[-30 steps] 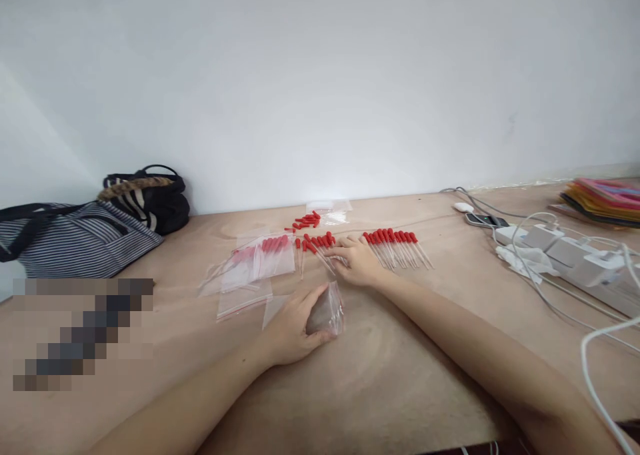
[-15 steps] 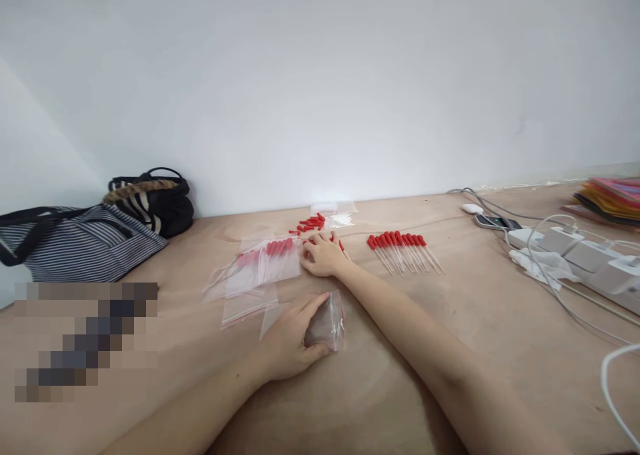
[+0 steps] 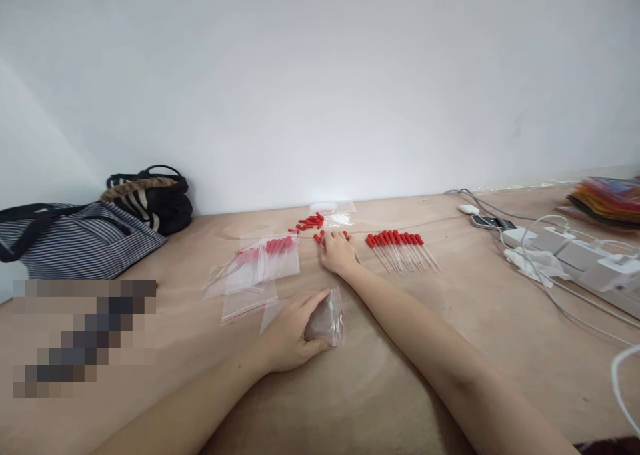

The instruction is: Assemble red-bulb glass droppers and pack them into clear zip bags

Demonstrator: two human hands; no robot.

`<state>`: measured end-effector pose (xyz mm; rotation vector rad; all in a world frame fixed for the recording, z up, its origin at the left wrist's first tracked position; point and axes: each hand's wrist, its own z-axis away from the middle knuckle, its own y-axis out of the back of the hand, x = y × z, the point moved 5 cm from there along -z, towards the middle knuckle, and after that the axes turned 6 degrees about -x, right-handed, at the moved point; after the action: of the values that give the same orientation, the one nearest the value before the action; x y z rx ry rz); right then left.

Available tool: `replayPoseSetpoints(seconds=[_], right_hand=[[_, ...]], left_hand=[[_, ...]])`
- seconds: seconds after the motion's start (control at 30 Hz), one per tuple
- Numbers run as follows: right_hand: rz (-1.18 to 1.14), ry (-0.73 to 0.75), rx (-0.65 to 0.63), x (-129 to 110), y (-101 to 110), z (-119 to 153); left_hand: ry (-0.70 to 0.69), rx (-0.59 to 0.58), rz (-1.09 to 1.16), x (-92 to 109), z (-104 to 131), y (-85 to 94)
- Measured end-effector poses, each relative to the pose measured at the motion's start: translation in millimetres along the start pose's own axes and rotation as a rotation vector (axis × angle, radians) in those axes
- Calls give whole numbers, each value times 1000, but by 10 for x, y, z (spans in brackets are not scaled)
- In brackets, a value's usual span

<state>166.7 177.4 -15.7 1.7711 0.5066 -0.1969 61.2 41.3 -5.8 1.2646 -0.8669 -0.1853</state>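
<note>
My left hand [image 3: 293,328] lies low on the table, with a clear zip bag [image 3: 325,318] between its thumb and fingers. Farther forward, my right hand [image 3: 339,252] is curled over a small group of droppers with red bulbs [image 3: 317,239]; its palm hides most of them. To the right of that hand, a row of red-bulbed droppers [image 3: 395,242] fans out, their thin pale stems toward me. On the left, more droppers [image 3: 279,245] lie inside a clear bag among overlapping zip bags [image 3: 250,302].
Loose red bulbs [image 3: 311,222] lie near the wall beside another clear bag [image 3: 337,213]. A striped bag [image 3: 85,238] and a black bag [image 3: 165,202] stand at left. At right are a power strip with white chargers [image 3: 580,255], cables, and colourful packets [image 3: 607,198].
My right hand has shifted right, from beside the bagged droppers to over the small group of droppers. My left hand and its bag have stayed in place.
</note>
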Motion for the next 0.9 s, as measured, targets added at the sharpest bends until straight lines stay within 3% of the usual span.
replayPoseSetpoints(seconds=[0.3, 0.47, 0.7, 0.9], right_hand=[[-321, -80, 72, 167, 98, -71], [-556, -57, 109, 340, 306, -68], [-800, -61, 155, 811, 728, 380], [-993, -162, 192, 1087, 729, 806]], left_hand=[[-34, -51, -38, -26, -42, -15], [-43, -36, -52, -1, -35, -18], [9, -12, -46, -27, -40, -15], [6, -2, -53, -45, -59, -31]])
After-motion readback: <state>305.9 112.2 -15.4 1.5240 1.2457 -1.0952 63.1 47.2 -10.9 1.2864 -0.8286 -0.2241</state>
